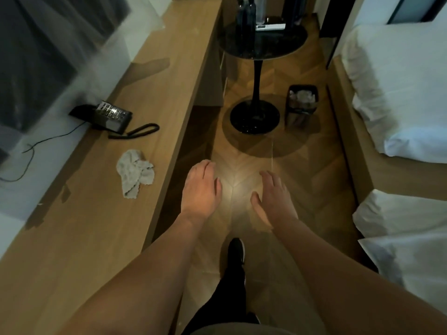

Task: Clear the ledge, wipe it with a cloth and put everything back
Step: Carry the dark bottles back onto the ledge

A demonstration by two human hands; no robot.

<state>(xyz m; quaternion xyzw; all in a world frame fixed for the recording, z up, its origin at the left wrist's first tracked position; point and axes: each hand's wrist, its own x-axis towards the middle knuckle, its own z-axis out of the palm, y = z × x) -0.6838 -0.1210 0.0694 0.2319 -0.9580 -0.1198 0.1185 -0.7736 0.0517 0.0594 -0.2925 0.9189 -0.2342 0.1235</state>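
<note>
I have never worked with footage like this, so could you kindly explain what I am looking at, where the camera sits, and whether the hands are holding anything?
There is one picture, taken by a wide-angle camera worn on a person's head, looking forward and down. No robot is involved: the two bare arms are the wearer's own. The left hand and the right hand hang over the wooden floor with relaxed fingers, holding nothing. To the left runs a long wooden ledge. On it lie a crumpled grey cloth and, farther along, a black desk telephone with its cord. Ahead stands a round black side table with dark bottles, a small bin beside its base, and white bedding on the right.
</note>
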